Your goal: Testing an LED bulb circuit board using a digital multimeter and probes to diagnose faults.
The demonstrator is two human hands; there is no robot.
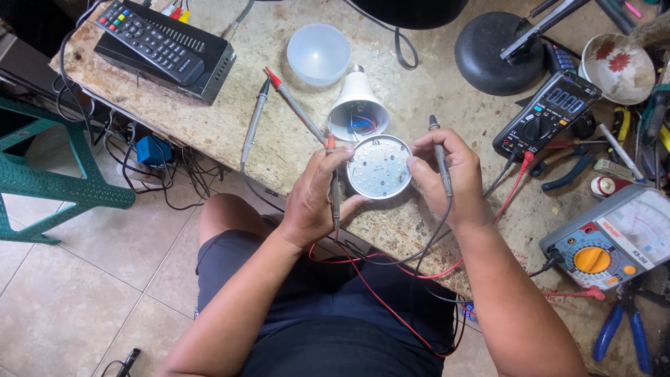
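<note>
- Both hands meet over the near edge of the workbench (230, 132), sharing a round LED board (379, 167) between them, just near of the open white bulb base (357, 105) that it is wired to.
- Left hand (314, 199) is curled closed: its fingertips pinch the left rim of the disc, and the red test probe (333, 183) is tucked along the same fingers, tip pointing toward the body.
- Right hand (450, 174) is also closed, thumb and forefinger on the right rim of the disc, with the black test probe (440, 157) held upright like a pen.
- Handling, as a judgement: the disc looks thin, light and stiff, a metal-backed plate studded with small emitters. Its face is the fragile part, so the rim is the place to grip, as both hands do now. The short thin wires (364, 124) to the base look easy to tear; the plate should not be pulled far from the base.
- Probes look light and rigid with sharp tips, likely to skid on bare metal. Their red and black leads (391, 269) droop over the lap and could snag.
- Far left lie a set-top box (202, 66) with a remote control (150, 38) on top, then a spare probe pair (255, 122) and the frosted dome cover (319, 54).
- Right of the hands sit a digital multimeter (548, 115), an analog meter (614, 237) and blue-handled pliers (624, 328).
</note>
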